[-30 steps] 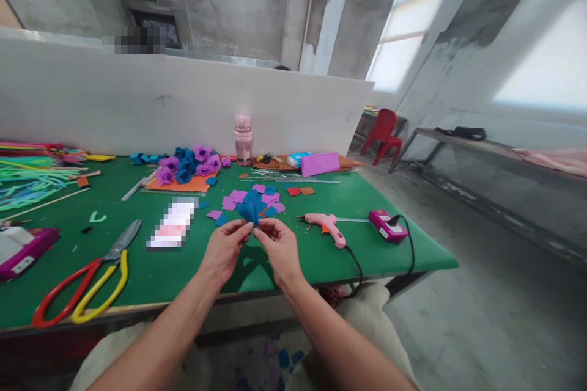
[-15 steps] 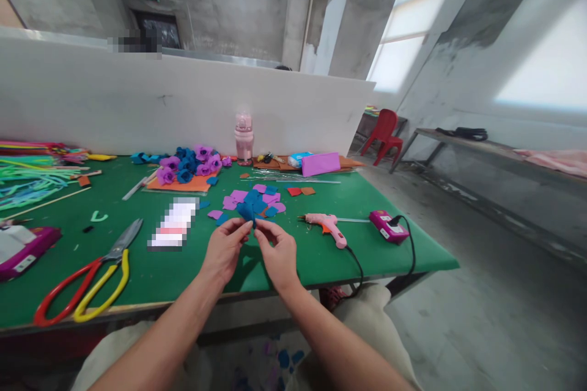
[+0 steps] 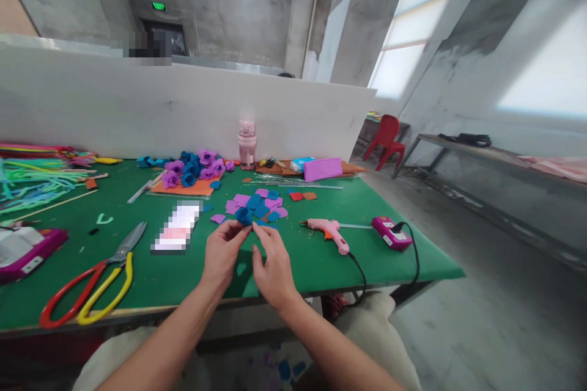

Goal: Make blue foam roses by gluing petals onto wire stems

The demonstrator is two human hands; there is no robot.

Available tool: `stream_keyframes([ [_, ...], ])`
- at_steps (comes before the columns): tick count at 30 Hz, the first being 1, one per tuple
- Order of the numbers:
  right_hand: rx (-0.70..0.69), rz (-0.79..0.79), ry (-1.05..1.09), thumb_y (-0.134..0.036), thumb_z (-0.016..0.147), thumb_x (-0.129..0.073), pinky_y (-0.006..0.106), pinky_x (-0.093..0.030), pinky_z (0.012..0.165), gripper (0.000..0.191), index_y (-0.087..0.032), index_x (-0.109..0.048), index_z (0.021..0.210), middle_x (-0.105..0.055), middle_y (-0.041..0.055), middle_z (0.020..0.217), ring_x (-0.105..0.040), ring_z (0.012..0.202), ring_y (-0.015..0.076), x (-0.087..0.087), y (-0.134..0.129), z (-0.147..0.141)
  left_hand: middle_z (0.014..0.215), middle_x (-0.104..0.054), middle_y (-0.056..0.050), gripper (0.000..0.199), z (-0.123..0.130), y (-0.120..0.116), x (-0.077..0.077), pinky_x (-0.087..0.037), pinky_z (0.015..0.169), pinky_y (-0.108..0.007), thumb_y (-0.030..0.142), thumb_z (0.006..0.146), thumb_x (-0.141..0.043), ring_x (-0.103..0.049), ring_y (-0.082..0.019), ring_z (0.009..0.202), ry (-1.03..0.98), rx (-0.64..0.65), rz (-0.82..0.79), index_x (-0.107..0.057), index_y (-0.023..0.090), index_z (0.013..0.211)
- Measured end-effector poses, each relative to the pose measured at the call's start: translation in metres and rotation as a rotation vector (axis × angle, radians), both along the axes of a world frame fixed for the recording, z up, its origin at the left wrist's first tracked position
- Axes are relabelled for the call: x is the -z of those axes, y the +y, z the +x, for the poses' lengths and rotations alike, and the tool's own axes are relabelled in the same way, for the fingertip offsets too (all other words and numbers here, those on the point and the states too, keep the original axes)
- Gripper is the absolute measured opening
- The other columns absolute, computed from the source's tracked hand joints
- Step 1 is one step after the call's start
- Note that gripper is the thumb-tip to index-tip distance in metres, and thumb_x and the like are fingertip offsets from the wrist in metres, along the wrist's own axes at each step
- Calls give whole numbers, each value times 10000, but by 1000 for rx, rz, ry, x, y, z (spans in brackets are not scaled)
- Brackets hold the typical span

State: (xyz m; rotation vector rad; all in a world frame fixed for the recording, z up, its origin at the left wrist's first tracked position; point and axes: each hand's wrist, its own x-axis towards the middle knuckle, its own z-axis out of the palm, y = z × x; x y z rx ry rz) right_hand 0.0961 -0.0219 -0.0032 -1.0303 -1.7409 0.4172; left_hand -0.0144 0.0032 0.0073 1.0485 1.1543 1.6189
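Note:
My left hand (image 3: 223,250) pinches a small blue paper flower (image 3: 244,215) near its base. The fingers of my right hand (image 3: 271,259) are spread, with the index fingertip at or near the flower's lower edge and the thumb apart from it. Just beyond my hands lie loose purple and blue paper pieces (image 3: 241,200). Finished-looking purple and blue flowers (image 3: 188,170) are bunched on an orange sheet (image 3: 181,187) farther back. To the right rests a pink glue gun (image 3: 328,231).
Red-and-yellow-handled scissors (image 3: 103,281) lie at the left near the table's front edge, beside a blurred-out phone-like rectangle (image 3: 178,227). A purple power strip (image 3: 391,233) sits at the right edge. A pink bottle (image 3: 247,145) stands against the white partition (image 3: 293,107).
The blue flower has been turned and lowered slightly in my left fingers. My right thumb has come away from the index finger, and the right hand has opened.

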Motion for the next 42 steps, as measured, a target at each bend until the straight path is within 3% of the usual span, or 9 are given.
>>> stream_keyframes([
  [4, -42, 24, 86, -99, 832, -402, 334, -420, 919, 403, -211, -529, 1198, -553, 89, 1116, -506, 1056, 185, -6, 4, 7, 710, -650, -1, 200, -4, -5, -8, -432, 684, -240, 270, 605, -731, -567, -138, 694, 92, -3, 61, -649, 159, 750],
  [9, -34, -98, 186, -163, 808, -506, 281, -460, 759, 289, -201, -575, 1087, -635, 52, 1019, -583, 890, 165, -8, 13, 14, 711, -658, 2, 194, -2, -9, -9, -442, 689, -242, 266, 614, -729, -577, -140, 690, 140, 14, 84, -646, 170, 761],
  [14, -30, -199, 141, -270, 784, -581, 253, -422, 657, 127, -213, -657, 868, -686, -1, 820, -609, 779, 156, -8, 16, 16, 671, -625, 16, 191, 3, -8, -6, -435, 663, -230, 279, 617, -729, -563, -125, 665, 70, 31, 36, -612, 164, 714],
  [18, -6, -235, 172, -271, 769, -589, 246, -409, 627, 117, -198, -678, 745, -683, -6, 725, -597, 688, 146, -7, 17, 16, 677, -600, 40, 219, 3, -5, -4, -428, 648, -210, 258, 594, -747, -544, -101, 651, -34, 63, 26, -607, 180, 744],
  [24, -51, -337, 345, -263, 727, -609, 244, -446, 625, 120, -164, -675, 709, -684, 14, 684, -593, 633, 149, -8, 21, 19, 811, -649, -24, 289, -2, -3, -5, -417, 633, -220, 289, 620, -733, -534, -109, 677, 14, 193, -61, -662, 162, 870],
  [34, -46, -363, 330, -287, 713, -605, 238, -482, 611, 143, -168, -682, 701, -694, 17, 684, -615, 620, 147, -12, 17, 18, 737, -647, -21, 192, -1, -2, 3, -414, 664, -231, 281, 610, -742, -553, -134, 721, -36, 266, -119, -658, 143, 714],
  [42, -100, -310, 346, -337, 742, -584, 249, -491, 634, 194, -173, -643, 828, -683, 26, 764, -619, 682, 149, -21, 24, 32, 690, -636, -2, 211, 1, -5, -11, -397, 552, -186, 275, 614, -742, -503, -70, 576, -156, 279, -129, -585, 139, 650],
])
